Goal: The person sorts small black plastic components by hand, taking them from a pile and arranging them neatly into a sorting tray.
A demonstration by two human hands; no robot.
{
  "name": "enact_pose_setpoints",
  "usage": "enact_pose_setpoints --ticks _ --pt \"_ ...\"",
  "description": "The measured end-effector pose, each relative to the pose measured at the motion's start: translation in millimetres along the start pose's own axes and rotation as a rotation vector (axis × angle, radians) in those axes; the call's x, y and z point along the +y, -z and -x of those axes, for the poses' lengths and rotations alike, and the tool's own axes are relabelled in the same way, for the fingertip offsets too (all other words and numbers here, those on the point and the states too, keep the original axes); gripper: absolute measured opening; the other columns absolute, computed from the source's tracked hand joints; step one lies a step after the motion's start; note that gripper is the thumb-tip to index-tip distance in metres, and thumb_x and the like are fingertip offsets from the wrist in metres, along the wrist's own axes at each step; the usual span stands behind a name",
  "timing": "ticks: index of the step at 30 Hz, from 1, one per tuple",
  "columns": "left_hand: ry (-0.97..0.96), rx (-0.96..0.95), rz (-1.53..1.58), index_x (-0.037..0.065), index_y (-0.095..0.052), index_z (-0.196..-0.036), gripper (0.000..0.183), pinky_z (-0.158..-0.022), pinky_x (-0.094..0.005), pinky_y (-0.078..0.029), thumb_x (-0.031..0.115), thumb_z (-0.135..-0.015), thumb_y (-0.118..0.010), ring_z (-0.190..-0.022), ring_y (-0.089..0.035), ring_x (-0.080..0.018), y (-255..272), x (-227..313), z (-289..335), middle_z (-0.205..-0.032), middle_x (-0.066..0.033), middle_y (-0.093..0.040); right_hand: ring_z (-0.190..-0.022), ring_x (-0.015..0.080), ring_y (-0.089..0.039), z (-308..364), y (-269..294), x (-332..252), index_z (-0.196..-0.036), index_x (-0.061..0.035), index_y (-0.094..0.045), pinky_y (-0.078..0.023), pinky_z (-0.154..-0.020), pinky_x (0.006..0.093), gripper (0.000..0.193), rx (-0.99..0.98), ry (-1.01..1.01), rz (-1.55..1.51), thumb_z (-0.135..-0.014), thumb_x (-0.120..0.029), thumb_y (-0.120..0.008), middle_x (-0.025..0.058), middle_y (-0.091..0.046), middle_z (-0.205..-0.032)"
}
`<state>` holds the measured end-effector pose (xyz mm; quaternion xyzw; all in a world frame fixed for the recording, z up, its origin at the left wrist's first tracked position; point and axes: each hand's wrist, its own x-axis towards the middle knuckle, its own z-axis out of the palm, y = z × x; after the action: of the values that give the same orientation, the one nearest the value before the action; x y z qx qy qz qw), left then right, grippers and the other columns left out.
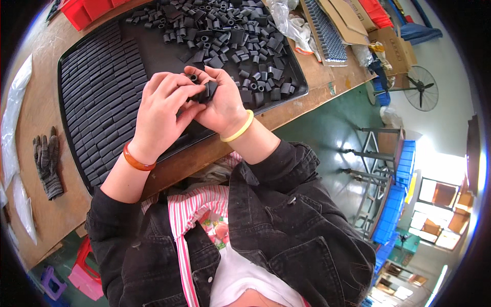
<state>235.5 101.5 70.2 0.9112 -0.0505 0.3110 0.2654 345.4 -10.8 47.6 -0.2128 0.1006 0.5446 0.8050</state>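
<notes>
Black tray (153,51) holds aligned black pieces (99,92) and a loose heap (230,38)

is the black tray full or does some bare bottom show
Not full: bare bottom shows in the black tray between the neat black rows at left and the loose black pieces at upper right.

The black piece (210,91) I hold looks like smooth, matt plastic, as do the loose pieces (217,30) in my smooth, faintly shiny black tray (155,50). My worktop (72,212) is dull, scuffed wood. The glove (47,161) is rough knitted cloth, the plastic film (14,115) glossy and crinkled, my jacket (291,215) matt denim, my amber bracelet (134,160) glossy.
</notes>
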Motion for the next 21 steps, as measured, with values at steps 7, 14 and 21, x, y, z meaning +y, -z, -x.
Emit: enact_pose_setpoints --ticks 7,14,21 --pt "0.024 0.028 -0.054 0.007 -0.070 -0.102 0.027 -0.089 -0.0385 -0.046 0.005 -0.075 -0.074 -0.097 -0.058 -0.0279 3 1 -1 -0.098 -0.0053 -0.065 -0.099 0.0265 -0.059 3 -11 13 -0.112 -0.0034 -0.058 -0.048 -0.093 0.0415 0.036 0.007 0.045 -0.005 -0.100 -0.031 -0.039 0.0126 -0.061 -0.104" --pt "0.211 0.253 0.194 0.003 -0.069 -0.098 0.015 -0.074 -0.0328 -0.049 -0.002 -0.085 -0.065 -0.082 -0.060 -0.0252 7 -2 -3 -0.089 -0.0095 -0.065 -0.079 0.0193 -0.055 -5 18 -2 -0.112 -0.0065 -0.056 -0.047 -0.065 0.0315 0.026 -0.010 -0.011 -0.005 -0.099 -0.026 -0.044 0.0076 -0.058 -0.098" --pt "0.489 0.299 0.434 0.001 -0.068 -0.104 0.012 -0.070 -0.0234 -0.047 0.001 -0.093 -0.063 -0.075 -0.057 -0.0107 3 -4 2 -0.086 -0.0032 -0.064 -0.061 0.0129 -0.048 10 -1 -6 -0.105 -0.0080 -0.057 -0.033 -0.045 0.0216 0.023 0.039 -0.059 0.122 -0.101 -0.030 -0.053 0.0033 -0.056 -0.079"
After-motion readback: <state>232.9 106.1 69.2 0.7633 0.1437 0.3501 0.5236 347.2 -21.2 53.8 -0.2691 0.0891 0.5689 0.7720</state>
